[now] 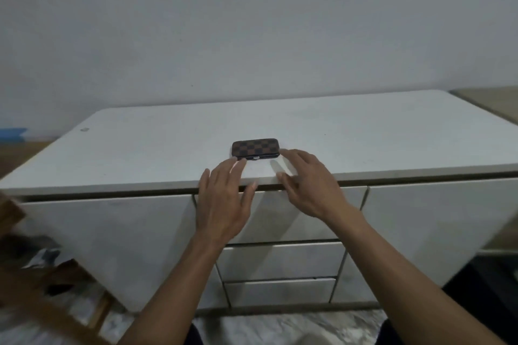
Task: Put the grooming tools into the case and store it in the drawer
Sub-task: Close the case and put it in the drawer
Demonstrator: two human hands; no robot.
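A small brown checkered case (255, 148) lies closed and flat on the white cabinet top (140, 148), near its front edge. My left hand (224, 199) hovers just in front of the case, fingers spread, fingertips close to its left front corner. My right hand (305, 179) is to the right of the case, fingers apart, index tip almost at its right end. Neither hand holds anything. No loose grooming tools are visible. Below my hands is a stack of three shut drawers (283, 260).
The cabinet stands against a plain grey wall. Closed white doors flank the drawers left (112, 232) and right (434, 218). A wooden piece (70, 288) with dark clutter sits at lower left. The floor (280, 328) is marbled.
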